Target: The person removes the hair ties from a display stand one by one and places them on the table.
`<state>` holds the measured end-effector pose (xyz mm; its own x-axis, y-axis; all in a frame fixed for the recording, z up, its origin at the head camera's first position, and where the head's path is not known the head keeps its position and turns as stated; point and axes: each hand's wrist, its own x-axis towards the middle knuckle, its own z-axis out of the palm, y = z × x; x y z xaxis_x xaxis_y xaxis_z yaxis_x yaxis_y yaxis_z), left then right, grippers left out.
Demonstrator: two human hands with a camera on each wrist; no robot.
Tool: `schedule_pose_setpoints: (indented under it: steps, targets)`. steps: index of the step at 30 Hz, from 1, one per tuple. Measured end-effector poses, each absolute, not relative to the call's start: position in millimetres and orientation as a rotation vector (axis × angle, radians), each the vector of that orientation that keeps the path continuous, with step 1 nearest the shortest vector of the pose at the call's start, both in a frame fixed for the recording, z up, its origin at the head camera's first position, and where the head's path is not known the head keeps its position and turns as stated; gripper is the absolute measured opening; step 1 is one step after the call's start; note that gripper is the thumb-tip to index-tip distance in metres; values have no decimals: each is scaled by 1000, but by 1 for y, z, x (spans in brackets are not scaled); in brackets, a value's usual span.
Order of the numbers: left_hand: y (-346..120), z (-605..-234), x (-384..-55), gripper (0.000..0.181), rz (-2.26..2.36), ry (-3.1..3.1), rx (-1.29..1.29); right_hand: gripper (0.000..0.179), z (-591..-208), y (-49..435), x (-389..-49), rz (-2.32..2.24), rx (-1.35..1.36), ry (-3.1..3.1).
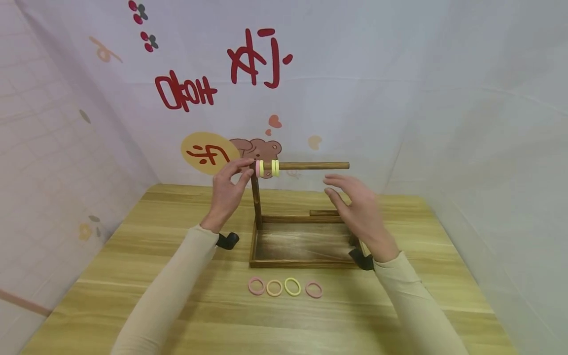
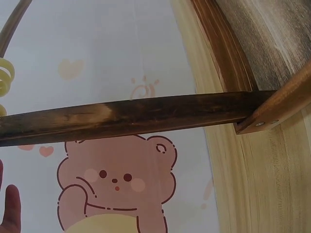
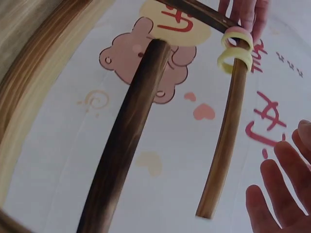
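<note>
A brown wooden stand (image 1: 256, 202) has a horizontal rod (image 1: 315, 165) at its top. One pink ring (image 1: 258, 168) hangs on the rod close to the post, followed by yellow rings (image 1: 275, 168). My left hand (image 1: 228, 190) is at the post end of the rod, its fingertips beside the pink ring; whether they touch it is unclear. Only parts of its fingers (image 2: 10, 211) enter the left wrist view. My right hand (image 1: 359, 204) is just below and right of the rod's free end, holding nothing, with fingers (image 3: 286, 170) spread apart in the right wrist view.
On the wooden table (image 1: 199, 305), several loose rings lie in front of the stand's tray-like base (image 1: 306, 264): pink (image 1: 256, 286), peach (image 1: 274, 288), yellow (image 1: 292, 286) and another pink one (image 1: 313, 289). A shorter lower bar (image 1: 324, 213) shows behind my right hand. A printed cloth (image 1: 355, 74) hangs behind.
</note>
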<state>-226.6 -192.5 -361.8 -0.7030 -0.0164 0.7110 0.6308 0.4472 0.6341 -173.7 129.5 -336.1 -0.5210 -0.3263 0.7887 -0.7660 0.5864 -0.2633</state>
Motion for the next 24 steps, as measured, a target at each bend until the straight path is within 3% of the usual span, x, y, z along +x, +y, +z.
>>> schedule_pose_setpoints:
  steps: [24]
  targets:
    - [-193, -364, -227, 26, -1275, -2013, -541, 29, -315, 54, -220, 802, 1110, -2093]
